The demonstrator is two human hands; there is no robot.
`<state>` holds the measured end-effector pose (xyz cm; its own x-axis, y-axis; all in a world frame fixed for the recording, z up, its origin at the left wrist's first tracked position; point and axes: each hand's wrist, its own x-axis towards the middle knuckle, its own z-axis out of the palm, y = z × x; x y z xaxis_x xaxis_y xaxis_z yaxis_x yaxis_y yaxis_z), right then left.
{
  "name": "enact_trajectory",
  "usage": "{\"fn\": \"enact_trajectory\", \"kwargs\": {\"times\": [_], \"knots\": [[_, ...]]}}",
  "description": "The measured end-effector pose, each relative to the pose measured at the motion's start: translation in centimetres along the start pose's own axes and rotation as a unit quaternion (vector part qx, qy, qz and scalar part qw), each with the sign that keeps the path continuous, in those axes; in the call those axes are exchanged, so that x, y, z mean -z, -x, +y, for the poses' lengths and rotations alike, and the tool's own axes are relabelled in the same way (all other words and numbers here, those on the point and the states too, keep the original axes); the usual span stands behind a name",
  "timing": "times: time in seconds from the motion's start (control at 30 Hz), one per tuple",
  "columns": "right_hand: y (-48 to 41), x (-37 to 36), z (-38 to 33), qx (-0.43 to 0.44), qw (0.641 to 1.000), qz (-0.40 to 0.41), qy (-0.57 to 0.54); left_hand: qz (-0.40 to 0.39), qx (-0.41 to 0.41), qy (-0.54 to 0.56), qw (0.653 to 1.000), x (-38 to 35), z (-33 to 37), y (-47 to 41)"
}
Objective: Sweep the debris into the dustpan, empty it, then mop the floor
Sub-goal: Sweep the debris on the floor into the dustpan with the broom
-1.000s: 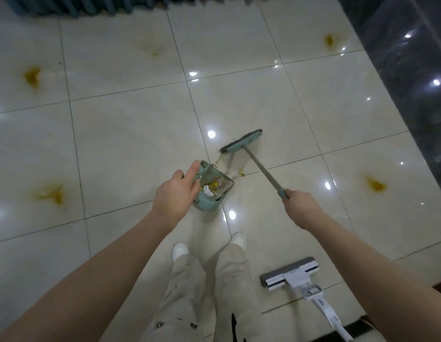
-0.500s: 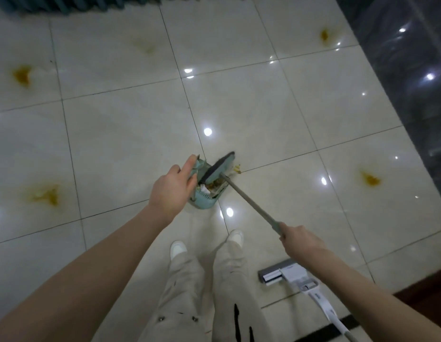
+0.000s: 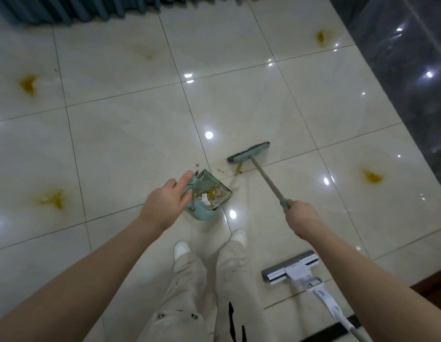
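Several orange-brown stains (image 3: 371,176) mark the glossy cream tiled floor (image 3: 130,144), at 9, 10, 1 and 3 o'clock in the view. Judged slick; loose bits should slide easily.

White flat mop with grey head (image 3: 289,266): lies on the floor at 5 o'clock, no hand on it. Stiff pole; take it well up the shaft.

Teal-headed broom with grey metal handle (image 3: 249,152): head on the tiles just past centre, toward 1 o'clock. Right hand (image 3: 301,215) is wrapped tight round the teal sleeve at the handle's end. Looks light and rigid; the bristles are probably soft.

Teal plastic dustpan (image 3: 202,213): at centre, mouth toward the broom. Left hand (image 3: 165,203) pinches its thin upright stem, forefinger stretched along it. Light and stiff, judged tippy when loaded, so carry it level by the stem.

Scattered yellow-brown debris (image 3: 238,169): a few crumbs lie between broom head and pan mouth, and more is already in the pan. Sweeping is judged nearly done.
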<state>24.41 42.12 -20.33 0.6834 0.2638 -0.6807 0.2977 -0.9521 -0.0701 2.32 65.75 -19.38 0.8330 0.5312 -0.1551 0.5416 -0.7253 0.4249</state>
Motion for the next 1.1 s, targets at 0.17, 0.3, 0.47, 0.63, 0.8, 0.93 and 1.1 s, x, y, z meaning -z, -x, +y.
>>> {"fn": "enact_trajectory", "kwargs": {"times": [0.17, 0.3, 0.47, 0.63, 0.8, 0.93, 1.1], "knots": [[1.6, -4.1, 0.6, -0.011, 0.999, -0.052, -0.008, 0.008, -0.013, 0.002, 1.000, -0.6, 0.1, 0.7], [4.8, -5.2, 3.2, 0.025, 0.990, -0.090, 0.102, -0.005, -0.001, -0.001, 1.000, -0.7, 0.4, 0.3], [8.0, -3.1, 5.1, 0.047, 0.984, -0.101, 0.136, -0.022, 0.005, -0.012, 1.000, -0.9, 0.6, 0.2], [9.6, -1.2, 5.7, 0.026, 0.997, -0.056, 0.055, -0.032, 0.001, -0.007, 0.999, -1.0, -0.1, 1.5], [9.4, -2.3, 6.1, -0.023, 1.000, -0.011, -0.004, -0.047, -0.011, -0.014, 0.999, -1.2, 0.1, 3.3], [7.6, -2.9, 6.6, -0.038, 0.999, 0.007, -0.014, -0.030, -0.001, 0.001, 1.000, -1.9, 1.5, 5.2], [5.2, -4.6, 8.0, -0.043, 0.999, -0.013, -0.004, -0.017, 0.017, 0.016, 1.000, -4.2, 4.2, 7.7]]}}
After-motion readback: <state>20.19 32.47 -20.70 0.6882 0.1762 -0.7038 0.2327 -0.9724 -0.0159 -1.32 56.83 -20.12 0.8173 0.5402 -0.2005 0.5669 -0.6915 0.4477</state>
